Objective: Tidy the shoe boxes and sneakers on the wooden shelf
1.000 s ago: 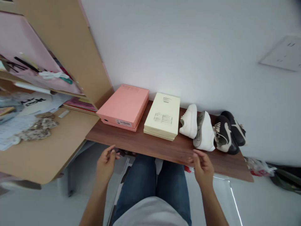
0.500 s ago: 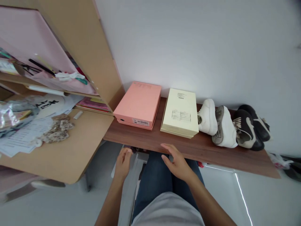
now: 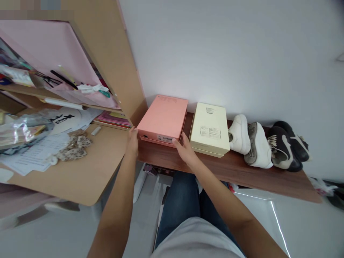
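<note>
A pink shoebox with its lid on lies at the left end of a brown wooden shelf. My left hand is against its front left corner, fingers along the side and partly hidden. At the front right corner, my right hand has its thumb on the front face by the label and its fingers on the right side. The box rests on the shelf between both hands. Just to the right is a cream shoebox, also lidded, which neither hand touches.
White sneakers and black shoes stand right of the cream box. On the left, a desk holds papers, a patterned scrunchie and a plastic bag. A wooden panel rises beside the pink box; a wall runs behind.
Both hands have moved forward from above my lap to the front corners of the pink shoebox and taken hold of it. The view has shifted slightly.
</note>
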`<state>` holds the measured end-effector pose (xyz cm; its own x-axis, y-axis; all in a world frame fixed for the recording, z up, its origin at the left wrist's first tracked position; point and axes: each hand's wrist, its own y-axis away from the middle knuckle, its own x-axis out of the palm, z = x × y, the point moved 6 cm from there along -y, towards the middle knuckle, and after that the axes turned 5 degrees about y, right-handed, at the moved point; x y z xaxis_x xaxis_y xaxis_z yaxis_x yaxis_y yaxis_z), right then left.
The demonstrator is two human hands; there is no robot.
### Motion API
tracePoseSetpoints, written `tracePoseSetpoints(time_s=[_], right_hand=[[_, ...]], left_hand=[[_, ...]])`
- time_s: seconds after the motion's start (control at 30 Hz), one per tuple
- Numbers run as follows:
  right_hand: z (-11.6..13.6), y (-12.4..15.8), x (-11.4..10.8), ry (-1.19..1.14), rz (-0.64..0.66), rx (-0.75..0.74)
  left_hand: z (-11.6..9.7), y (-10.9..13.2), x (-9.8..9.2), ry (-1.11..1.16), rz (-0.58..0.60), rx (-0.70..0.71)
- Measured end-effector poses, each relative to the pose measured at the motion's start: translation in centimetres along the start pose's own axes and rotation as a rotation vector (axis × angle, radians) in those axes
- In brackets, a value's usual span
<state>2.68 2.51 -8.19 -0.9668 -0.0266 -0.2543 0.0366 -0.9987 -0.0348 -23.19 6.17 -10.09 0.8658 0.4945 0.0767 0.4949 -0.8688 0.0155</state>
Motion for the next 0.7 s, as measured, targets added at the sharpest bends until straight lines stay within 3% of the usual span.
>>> tracePoseSetpoints(time_s=[0.13,0.37,0.57,0.7], right_hand=[[-0.8,-1.6,0.3,-0.033,-0.064,0.174],[-2.1,-3.6,1.1,-0.129,-0.180,0.270],[-3.3,-4.6,1.7,-0.137,-0.213,0.244],[-3.8,-4.8,1.9,-0.155,-0.206,0.238]], left_hand=[[0.0,-3.2,0.5,0.088,-0.017,-0.132],[-0.4,-6.1,1.9,0.041,0.221,-0.141],[0.4,-7.1,3.6,0.118,0.436,-0.279],[0.8,-7.5,3.8,0.245,0.465,-0.322]])
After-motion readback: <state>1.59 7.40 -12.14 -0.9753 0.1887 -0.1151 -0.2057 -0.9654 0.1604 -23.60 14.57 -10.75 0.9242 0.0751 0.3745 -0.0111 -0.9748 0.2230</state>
